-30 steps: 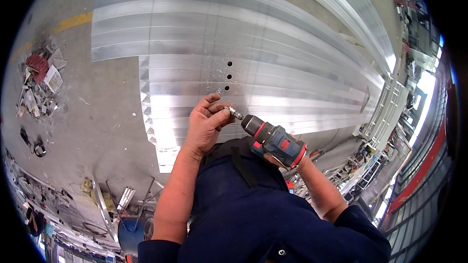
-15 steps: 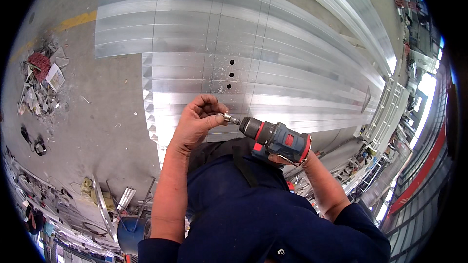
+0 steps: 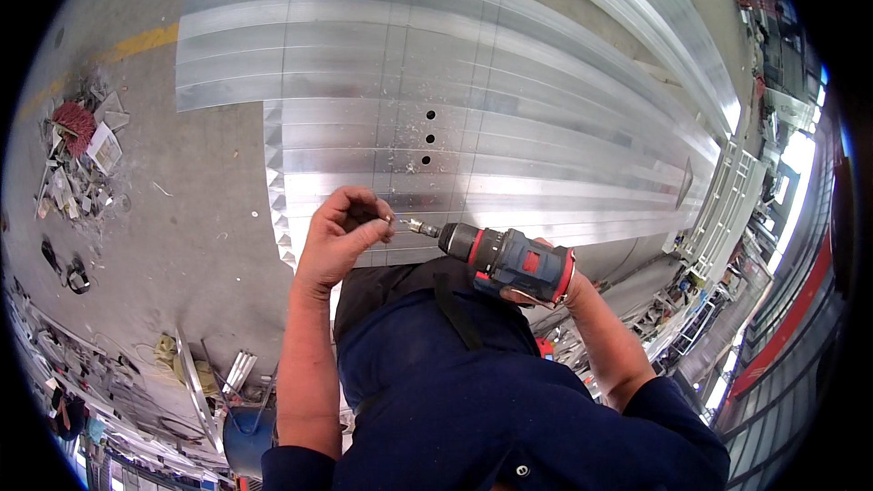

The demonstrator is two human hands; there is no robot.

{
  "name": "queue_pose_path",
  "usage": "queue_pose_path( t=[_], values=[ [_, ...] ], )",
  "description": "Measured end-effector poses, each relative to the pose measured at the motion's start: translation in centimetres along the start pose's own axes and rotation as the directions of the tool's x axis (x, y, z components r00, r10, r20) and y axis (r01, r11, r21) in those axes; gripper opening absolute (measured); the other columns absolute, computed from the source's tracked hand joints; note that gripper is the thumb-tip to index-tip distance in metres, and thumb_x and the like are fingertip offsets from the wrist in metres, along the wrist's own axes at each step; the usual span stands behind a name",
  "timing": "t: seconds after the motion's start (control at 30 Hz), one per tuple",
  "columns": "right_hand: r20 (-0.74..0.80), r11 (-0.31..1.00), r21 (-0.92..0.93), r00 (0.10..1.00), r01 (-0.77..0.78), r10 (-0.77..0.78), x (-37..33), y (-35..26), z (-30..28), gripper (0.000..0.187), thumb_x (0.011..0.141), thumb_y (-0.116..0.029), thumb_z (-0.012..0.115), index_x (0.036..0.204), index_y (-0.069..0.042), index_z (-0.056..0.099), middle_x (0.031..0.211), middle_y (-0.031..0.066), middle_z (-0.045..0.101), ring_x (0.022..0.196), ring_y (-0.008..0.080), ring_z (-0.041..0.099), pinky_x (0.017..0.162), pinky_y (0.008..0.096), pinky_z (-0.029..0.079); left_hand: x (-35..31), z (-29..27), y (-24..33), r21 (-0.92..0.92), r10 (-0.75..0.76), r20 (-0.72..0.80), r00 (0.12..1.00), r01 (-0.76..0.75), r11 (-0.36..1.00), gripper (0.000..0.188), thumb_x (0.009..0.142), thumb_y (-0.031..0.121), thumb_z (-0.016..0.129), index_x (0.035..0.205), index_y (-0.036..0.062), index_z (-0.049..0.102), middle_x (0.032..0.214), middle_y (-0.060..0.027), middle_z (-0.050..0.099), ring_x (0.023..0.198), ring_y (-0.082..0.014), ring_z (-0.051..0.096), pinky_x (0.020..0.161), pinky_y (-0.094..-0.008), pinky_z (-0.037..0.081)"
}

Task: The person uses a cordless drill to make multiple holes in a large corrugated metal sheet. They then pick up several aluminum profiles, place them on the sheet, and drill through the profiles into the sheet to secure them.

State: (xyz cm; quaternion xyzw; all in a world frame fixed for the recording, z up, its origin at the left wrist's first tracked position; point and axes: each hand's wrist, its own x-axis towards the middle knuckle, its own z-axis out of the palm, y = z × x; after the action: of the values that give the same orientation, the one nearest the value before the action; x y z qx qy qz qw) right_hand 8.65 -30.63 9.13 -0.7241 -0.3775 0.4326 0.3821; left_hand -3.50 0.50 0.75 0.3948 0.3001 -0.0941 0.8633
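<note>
My right hand [image 3: 575, 291] grips a dark blue and red cordless drill [image 3: 523, 264] over the lower part of the panels, its nose toward the left. A short metallic cutting bit [image 3: 421, 227] sits in the drill's black chuck. Just left of the bit's tip is my left hand [image 3: 341, 235], fingers curled and thumb pressed to them in a pinch. Something tiny may be at the fingertips, too small to name. Beyond both hands lie long silvery metal panels [image 3: 355, 132], with three round dark holes [image 3: 430, 138] in a row and scattered metal shavings around them.
On the floor to the left lies a heap of scraps [image 3: 77, 164] with a dark red bundle [image 3: 75, 125]. A blue drum [image 3: 247, 441] stands at the lower left. More long metal profiles [image 3: 637, 9] lie at the upper right, beside a light metal frame [image 3: 723, 209].
My left hand has come away from the bit and moved left. The drill has shifted slightly left and lower, with the bit's tip now uncovered.
</note>
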Motion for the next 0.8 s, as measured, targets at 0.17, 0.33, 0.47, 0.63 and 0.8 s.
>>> queue_pose_path(
  t=[0.17, 0.33, 0.47, 0.63, 0.8],
  values=[
    [0.006, 0.965, 0.138, 0.975, -0.223, 0.224, -0.9, 1.4, 1.0, 0.041, 0.068, -0.017, 0.086, 0.102, -0.005, 0.066, 0.088, 0.0089, 0.069, 0.075, 0.0256, 0.065, 0.076, 0.0316, 0.053, 0.0, -6.9, 0.9, -0.002, 0.419, -0.493, 0.762, -0.482, 0.876, 0.056, 0.089, -0.004, 0.065, 0.141, 0.0039, 0.045, 0.135, -0.0131, 0.055, 0.125, -0.0225, 0.053, 0.108, -0.0365, 0.042],
    [0.047, 0.774, -0.237, 0.789, -0.587, 0.613, 1.0, 1.7, 3.1, 0.06, 0.069, -0.032, 0.085, 0.12, -0.01, 0.062, 0.099, 0.0089, 0.071, 0.087, 0.027, 0.07, 0.083, 0.0342, 0.056, -1.1, -0.7, -1.7, 0.626, 0.409, -0.23, 0.883, -0.188, 0.757, 0.055, 0.08, 0.014, 0.081, 0.128, 0.0024, 0.057, 0.13, -0.0121, 0.059, 0.123, -0.0286, 0.055, 0.109, -0.0407, 0.039],
    [-0.062, 0.776, -0.205, 0.799, -0.597, 0.598, 1.7, 1.6, 4.4, 0.055, 0.071, -0.033, 0.082, 0.117, -0.01, 0.062, 0.098, 0.0154, 0.071, 0.09, 0.0344, 0.069, 0.079, 0.0423, 0.055, -1.6, 9.5, -2.1, 0.587, 0.472, 0.419, 0.775, -0.628, 0.51, 0.056, 0.071, 0.03, 0.085, 0.115, 0.0057, 0.061, 0.122, -0.0134, 0.061, 0.122, -0.0347, 0.055, 0.108, -0.0515, 0.039],
    [-0.126, 0.83, 0.05, 0.821, -0.556, 0.557, 1.0, 3.3, 6.0, 0.046, 0.074, -0.028, 0.076, 0.116, -0.014, 0.063, 0.102, 0.0157, 0.072, 0.093, 0.0404, 0.068, 0.078, 0.0467, 0.055, -1.2, 11.8, -4.7, 0.611, 0.476, 0.389, 0.788, -0.608, 0.507, 0.054, 0.072, 0.028, 0.085, 0.114, 0.0061, 0.059, 0.119, -0.0139, 0.059, 0.115, -0.037, 0.055, 0.107, -0.0518, 0.04],
    [-0.108, 0.828, 0.038, 0.822, -0.559, 0.559, 0.5, 4.7, 7.2, 0.041, 0.077, -0.027, 0.073, 0.115, -0.013, 0.063, 0.104, 0.0163, 0.071, 0.094, 0.0408, 0.067, 0.079, 0.0478, 0.055, -0.5, 12.0, -5.3, 0.609, 0.513, 0.364, 0.777, -0.615, 0.5, 0.052, 0.072, 0.026, 0.085, 0.112, 0.0044, 0.059, 0.112, -0.0138, 0.058, 0.108, -0.0369, 0.055, 0.102, -0.0519, 0.042]
  ],
)
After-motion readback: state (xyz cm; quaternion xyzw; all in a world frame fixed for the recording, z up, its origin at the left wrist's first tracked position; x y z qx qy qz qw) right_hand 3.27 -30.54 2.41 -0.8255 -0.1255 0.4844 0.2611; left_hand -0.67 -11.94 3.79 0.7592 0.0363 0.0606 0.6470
